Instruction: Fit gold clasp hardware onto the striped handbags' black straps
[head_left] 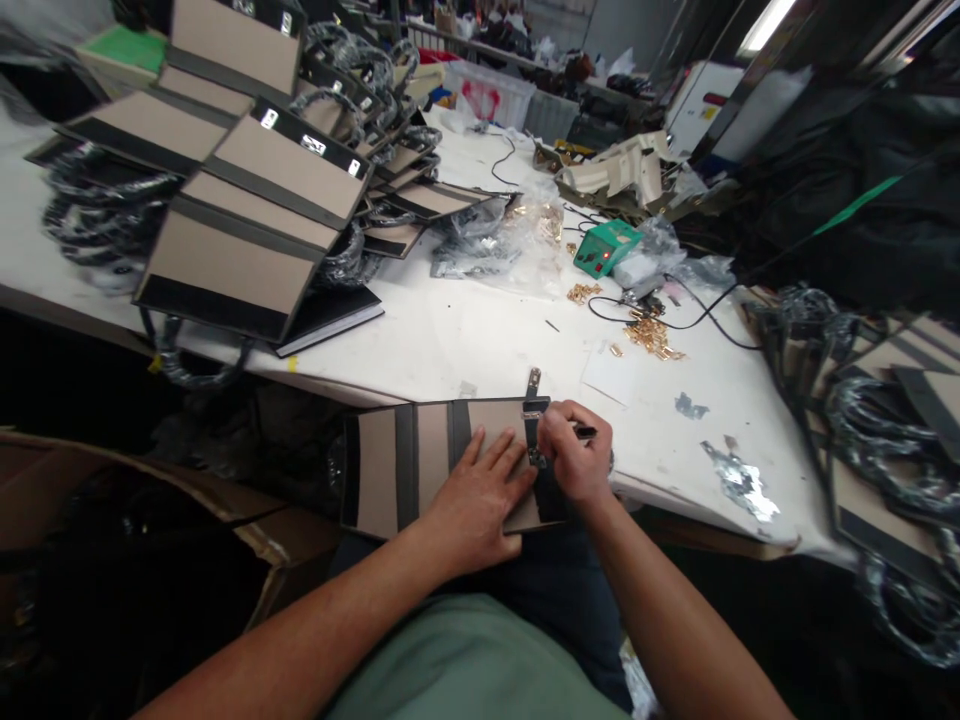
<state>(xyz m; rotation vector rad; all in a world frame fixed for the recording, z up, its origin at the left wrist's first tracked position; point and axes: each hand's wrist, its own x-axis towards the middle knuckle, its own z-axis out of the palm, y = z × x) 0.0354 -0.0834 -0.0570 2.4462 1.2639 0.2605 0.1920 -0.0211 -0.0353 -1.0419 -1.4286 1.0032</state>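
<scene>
A beige bag panel with black bands lies across my lap and against the table's front edge. My left hand rests flat on it with the fingers spread. At the panel's right end, my right hand is closed around a slim dark tool. Its working tip is hidden by the fingers, so I cannot tell its kind. Small metal fittings sit on the black band beside my right fingers. A short dark strap with gold-coloured metal sticks out past the panel's far edge.
Stacked bag panels with plastic-wrapped handles fill the table's left side; more panels stand at the right. Loose gold-coloured fittings lie near a green box with a red light and black cables. An open cardboard box stands at lower left.
</scene>
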